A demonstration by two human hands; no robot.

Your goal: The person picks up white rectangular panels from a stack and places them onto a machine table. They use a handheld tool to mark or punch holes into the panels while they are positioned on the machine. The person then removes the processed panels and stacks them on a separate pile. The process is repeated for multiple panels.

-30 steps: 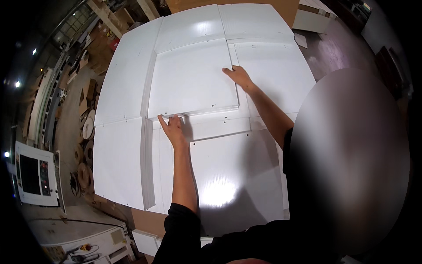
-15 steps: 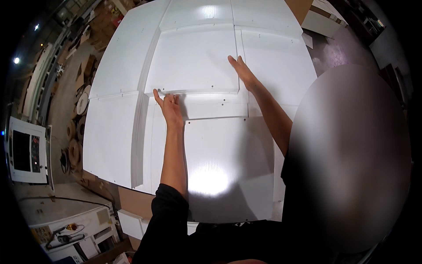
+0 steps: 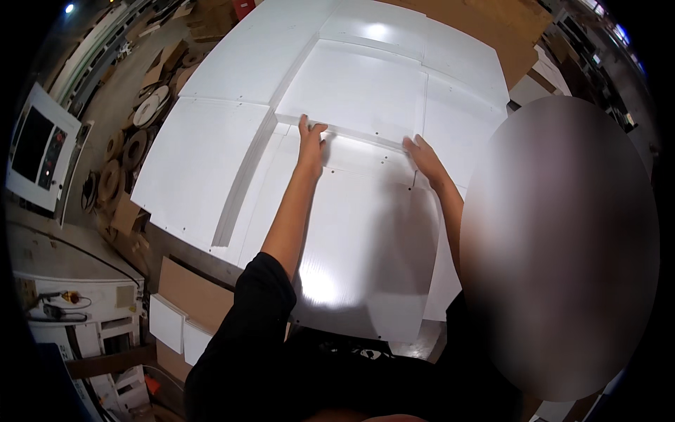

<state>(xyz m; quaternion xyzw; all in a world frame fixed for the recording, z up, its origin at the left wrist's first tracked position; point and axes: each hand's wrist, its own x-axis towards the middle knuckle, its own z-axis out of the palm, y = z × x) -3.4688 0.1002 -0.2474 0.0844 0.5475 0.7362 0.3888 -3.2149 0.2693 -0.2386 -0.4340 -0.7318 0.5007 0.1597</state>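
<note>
First, at lower left, a white unit [image 3: 102, 294] with open compartments; contents too dark to tell. Next, a white panel stack [image 3: 204, 144], its raised side bordering the middle panel [image 3: 358, 81] and probably acting as a stop. Left hand [image 3: 311, 146]: fingers spread, half curled, apparently against the middle panel's near edge; likely steadying it by pressure, not clamping. The middle panel lies flat beyond the near panel [image 3: 365, 239]. Right hand [image 3: 429, 162]: fingers loosely extended, blurred, by the middle panel's near right corner; grasping nothing visible, contact cannot be told. Farther right, another white panel [image 3: 460, 116].
</note>
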